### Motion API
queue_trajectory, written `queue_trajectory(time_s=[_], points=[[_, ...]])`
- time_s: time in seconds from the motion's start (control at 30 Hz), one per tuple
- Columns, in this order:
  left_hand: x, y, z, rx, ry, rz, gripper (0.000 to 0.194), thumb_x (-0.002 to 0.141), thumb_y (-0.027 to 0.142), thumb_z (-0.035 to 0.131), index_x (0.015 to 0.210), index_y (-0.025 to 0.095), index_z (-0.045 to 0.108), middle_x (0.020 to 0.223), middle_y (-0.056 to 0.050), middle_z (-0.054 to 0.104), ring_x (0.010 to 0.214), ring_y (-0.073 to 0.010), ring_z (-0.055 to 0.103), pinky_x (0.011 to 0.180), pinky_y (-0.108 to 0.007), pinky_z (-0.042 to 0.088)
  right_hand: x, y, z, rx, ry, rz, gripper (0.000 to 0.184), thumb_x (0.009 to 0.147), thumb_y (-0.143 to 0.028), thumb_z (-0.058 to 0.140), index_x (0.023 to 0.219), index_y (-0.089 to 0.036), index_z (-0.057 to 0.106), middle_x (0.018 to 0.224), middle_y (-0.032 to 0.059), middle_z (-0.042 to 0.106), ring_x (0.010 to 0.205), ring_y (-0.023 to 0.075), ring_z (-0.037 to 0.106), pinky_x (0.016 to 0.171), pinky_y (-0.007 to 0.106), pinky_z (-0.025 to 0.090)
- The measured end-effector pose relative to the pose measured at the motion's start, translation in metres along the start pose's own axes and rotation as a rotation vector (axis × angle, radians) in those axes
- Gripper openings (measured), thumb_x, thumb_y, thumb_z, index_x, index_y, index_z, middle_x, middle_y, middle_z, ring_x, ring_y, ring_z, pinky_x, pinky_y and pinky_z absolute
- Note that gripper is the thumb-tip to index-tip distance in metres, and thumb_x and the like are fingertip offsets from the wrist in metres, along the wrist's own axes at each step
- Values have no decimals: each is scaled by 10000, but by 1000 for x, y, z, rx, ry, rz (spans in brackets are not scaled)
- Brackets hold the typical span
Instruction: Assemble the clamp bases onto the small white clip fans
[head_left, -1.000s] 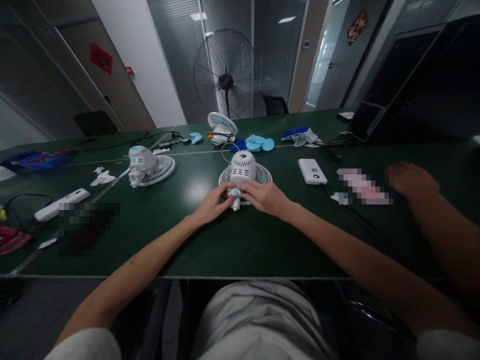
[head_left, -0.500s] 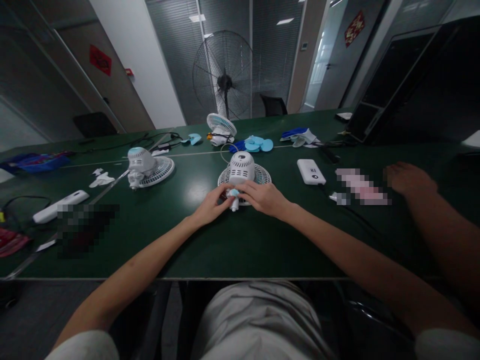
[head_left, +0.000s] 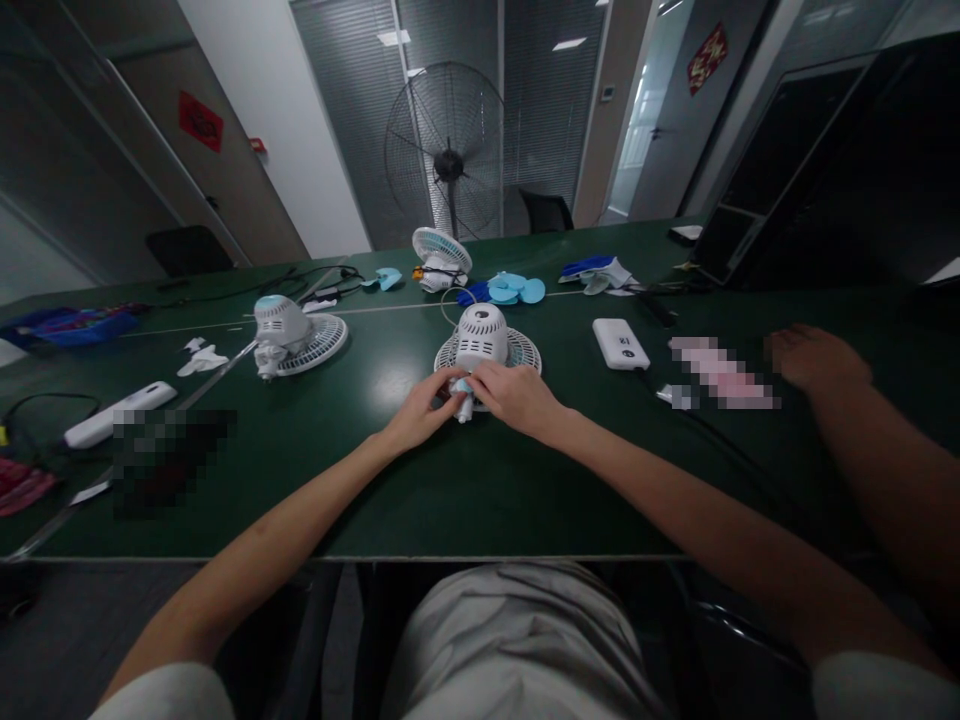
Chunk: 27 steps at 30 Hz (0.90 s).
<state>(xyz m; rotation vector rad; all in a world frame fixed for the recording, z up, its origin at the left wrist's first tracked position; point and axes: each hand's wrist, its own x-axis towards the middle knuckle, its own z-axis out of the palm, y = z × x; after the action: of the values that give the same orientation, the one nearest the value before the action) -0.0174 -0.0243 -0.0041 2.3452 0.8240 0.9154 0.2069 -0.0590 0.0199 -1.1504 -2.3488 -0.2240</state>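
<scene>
A small white fan [head_left: 482, 335] lies grille-down on the green table before me, its motor housing upward. My left hand [head_left: 424, 410] is closed around the left side of the fan's neck joint, near a small light-blue piece [head_left: 463, 385]. From the other side, my right hand [head_left: 517, 398] has its thumb and fingers pressed together at the same joint, by the base of the housing. What lies between the right fingertips is hidden. Below the hands the white stub of the neck [head_left: 465, 408] sticks out toward me.
A second white fan [head_left: 289, 335] lies to the left, and a third [head_left: 442, 258] stands farther back. Light-blue discs [head_left: 516, 288] and gloves [head_left: 598, 272] are behind. A white power bank [head_left: 620, 344] sits right, near another person's hand [head_left: 817, 357]. A white bar-shaped device [head_left: 121, 412] lies left.
My right hand has shifted slightly left, its fingers drawn closer in over the light-blue piece at the joint. The left hand and the fan have hardly moved.
</scene>
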Motion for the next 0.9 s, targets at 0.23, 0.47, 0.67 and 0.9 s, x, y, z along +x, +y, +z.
queue_trajectory(time_s=[0.23,0.47,0.67,0.9], points=[[0,1,-1,-21,-26,0,375,1054,412,536,1358,196,578,1150,-88,679,959,-213,629,876,-345,523,-9,28,-10,-70,-30,-251,385,1120,-361,396,1436,-217,563,1261,96,700,936,205,682,691,314,512],[0,1,-1,-8,-14,12,351,1053,400,531,1334,201,600,1171,-89,685,958,-212,630,877,-352,522,0,7,3,27,44,-45,336,1100,-357,442,1042,-156,705,995,92,736,792,174,640,648,304,433],[0,7,4,-12,-7,-75,341,1011,409,586,1292,215,590,1019,-53,714,795,-188,668,741,-311,542,0,0,10,282,96,236,407,1068,-375,495,763,-172,672,648,2,641,565,113,516,569,284,328],[8,3,5,-204,79,-218,373,986,477,623,1257,226,569,872,-24,694,690,-171,664,596,-265,552,-13,19,10,199,113,241,347,1058,-334,497,800,-170,661,692,8,650,598,116,532,588,275,308]])
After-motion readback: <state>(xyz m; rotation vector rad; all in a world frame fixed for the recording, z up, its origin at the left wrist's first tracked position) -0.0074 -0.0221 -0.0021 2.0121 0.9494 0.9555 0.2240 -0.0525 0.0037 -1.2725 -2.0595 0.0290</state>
